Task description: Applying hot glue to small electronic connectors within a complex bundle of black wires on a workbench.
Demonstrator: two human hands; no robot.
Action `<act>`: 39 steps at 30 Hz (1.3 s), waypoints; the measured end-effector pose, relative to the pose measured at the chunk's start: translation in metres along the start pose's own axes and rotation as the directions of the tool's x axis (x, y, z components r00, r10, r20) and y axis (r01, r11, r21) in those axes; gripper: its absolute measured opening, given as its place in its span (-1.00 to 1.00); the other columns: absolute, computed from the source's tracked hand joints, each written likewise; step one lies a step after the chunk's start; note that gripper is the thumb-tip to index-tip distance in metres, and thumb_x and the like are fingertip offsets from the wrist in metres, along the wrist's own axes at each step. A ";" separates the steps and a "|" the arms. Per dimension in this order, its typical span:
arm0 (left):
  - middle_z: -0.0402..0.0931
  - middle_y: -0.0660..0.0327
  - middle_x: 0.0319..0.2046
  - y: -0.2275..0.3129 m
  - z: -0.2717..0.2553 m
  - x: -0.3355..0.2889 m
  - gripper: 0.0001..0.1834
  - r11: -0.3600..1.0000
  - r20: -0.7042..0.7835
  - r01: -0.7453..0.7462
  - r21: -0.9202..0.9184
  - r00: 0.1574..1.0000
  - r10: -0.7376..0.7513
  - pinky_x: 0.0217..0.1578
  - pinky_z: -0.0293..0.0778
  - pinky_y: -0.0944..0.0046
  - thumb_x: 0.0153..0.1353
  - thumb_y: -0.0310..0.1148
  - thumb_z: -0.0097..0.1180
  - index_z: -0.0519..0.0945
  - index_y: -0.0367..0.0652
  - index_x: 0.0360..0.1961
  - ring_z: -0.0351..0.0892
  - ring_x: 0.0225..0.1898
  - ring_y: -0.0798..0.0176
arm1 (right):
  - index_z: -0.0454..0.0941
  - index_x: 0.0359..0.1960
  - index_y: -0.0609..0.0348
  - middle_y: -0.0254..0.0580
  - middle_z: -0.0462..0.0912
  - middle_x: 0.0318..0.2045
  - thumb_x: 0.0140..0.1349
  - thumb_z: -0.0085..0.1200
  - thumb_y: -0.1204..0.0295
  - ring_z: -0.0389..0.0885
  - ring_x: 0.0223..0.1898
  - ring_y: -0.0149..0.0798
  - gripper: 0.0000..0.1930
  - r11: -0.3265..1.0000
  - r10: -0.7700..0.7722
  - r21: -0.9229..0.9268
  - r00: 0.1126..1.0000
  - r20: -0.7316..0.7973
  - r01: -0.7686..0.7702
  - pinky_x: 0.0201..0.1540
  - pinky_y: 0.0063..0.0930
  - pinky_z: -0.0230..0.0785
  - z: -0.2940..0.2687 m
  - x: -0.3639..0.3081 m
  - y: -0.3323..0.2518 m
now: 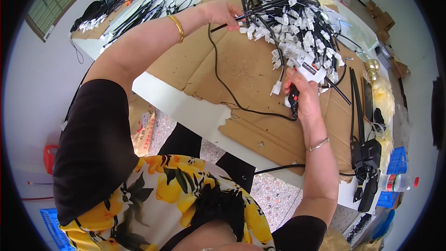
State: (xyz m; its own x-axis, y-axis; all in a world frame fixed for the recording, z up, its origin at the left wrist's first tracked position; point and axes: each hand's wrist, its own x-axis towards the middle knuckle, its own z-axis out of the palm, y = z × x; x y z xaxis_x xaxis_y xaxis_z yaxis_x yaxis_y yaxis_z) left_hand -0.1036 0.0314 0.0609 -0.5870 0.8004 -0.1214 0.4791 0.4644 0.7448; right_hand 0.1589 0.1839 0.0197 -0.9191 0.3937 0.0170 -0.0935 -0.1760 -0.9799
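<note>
My left hand (224, 14) reaches to the far middle of the table, its fingers closed around a thin black cable (219, 27) whose end sticks out to the left. My right hand (304, 95) grips a white gun-shaped tool (310, 69) with a dark handle; its front points away, into the heap. From the handle a black cord (232, 100) curves left across the cardboard. Beyond both hands lies a large tangled pile of black cables with white plastic connectors (288, 25). The tool's front end is hard to make out against the connectors.
Worn brown cardboard (241, 65) covers much of the white table (162, 93). More black cables (144, 14) lie at the far left. Along the right edge are black power adapters (367, 155) and a plastic bottle (399, 182). Clear plastic bags (357, 35) lie beyond the pile.
</note>
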 end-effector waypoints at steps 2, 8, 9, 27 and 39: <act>0.53 0.20 -0.47 0.006 0.002 -0.009 -0.67 0.996 -0.032 0.026 0.091 0.999 -0.023 -0.48 0.41 0.44 -0.01 -0.57 0.03 0.47 -0.24 -0.14 0.46 -0.56 0.43 | 0.43 -0.65 0.18 -0.32 0.42 -0.71 0.03 0.06 0.34 0.35 -0.67 -0.47 -0.79 1.000 -0.006 -0.014 1.000 -0.014 0.006 -0.57 -0.63 0.20 -0.002 -0.001 -0.001; 0.53 0.07 -0.49 -0.013 -0.027 -0.035 -0.65 0.761 -0.363 -0.044 0.647 0.861 0.358 -0.37 0.41 0.27 -0.07 -0.52 0.05 0.47 -0.09 -0.17 0.51 -0.45 0.14 | 0.44 -0.62 0.19 -0.31 0.42 -0.71 0.02 0.07 0.35 0.35 -0.66 -0.47 -0.80 1.000 0.002 -0.018 1.000 -0.026 -0.003 -0.57 -0.62 0.21 -0.001 -0.004 -0.002; 0.53 0.06 -0.46 -0.016 -0.040 -0.039 -0.66 0.773 -0.393 -0.008 0.635 0.857 0.332 -0.30 0.42 0.20 -0.07 -0.50 0.04 0.48 -0.04 -0.19 0.51 -0.38 0.04 | 0.44 -0.62 0.19 -0.31 0.42 -0.71 0.02 0.07 0.35 0.35 -0.66 -0.47 -0.80 1.000 -0.001 -0.019 0.999 -0.040 0.000 -0.57 -0.62 0.21 -0.002 -0.005 -0.003; 0.46 0.17 -0.69 0.243 0.109 -0.008 -0.79 0.933 -0.668 -0.323 0.161 0.660 0.344 -0.56 0.40 0.40 -0.02 -0.47 -0.02 0.55 -0.30 -0.34 0.46 -0.61 0.35 | 0.53 -0.47 0.25 -0.33 0.52 -0.63 0.01 0.07 0.35 0.33 -0.68 -0.54 -0.81 0.993 0.089 -0.078 0.996 0.019 -0.087 -0.63 -0.65 0.16 -0.014 0.008 0.008; 0.54 0.12 -0.39 0.283 0.289 0.039 -0.79 0.843 0.043 -0.450 0.295 0.887 0.459 -0.29 0.41 0.15 -0.03 -0.28 0.00 0.60 -0.04 -0.38 0.52 -0.29 0.09 | 0.36 -0.22 0.20 -0.31 0.47 -0.40 0.11 -0.05 0.38 0.37 -0.50 -0.55 -0.78 0.901 -0.022 0.432 1.000 -0.017 0.027 -0.56 -0.64 0.19 -0.012 0.004 0.031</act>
State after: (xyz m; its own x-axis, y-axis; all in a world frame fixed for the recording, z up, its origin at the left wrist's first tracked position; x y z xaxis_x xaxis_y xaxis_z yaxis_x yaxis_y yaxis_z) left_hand 0.1974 0.3040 0.0778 -0.2733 0.9396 0.2061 0.8607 0.1431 0.4885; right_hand 0.1572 0.1906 -0.0131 -0.9104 0.4123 0.0348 -0.2742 -0.5382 -0.7970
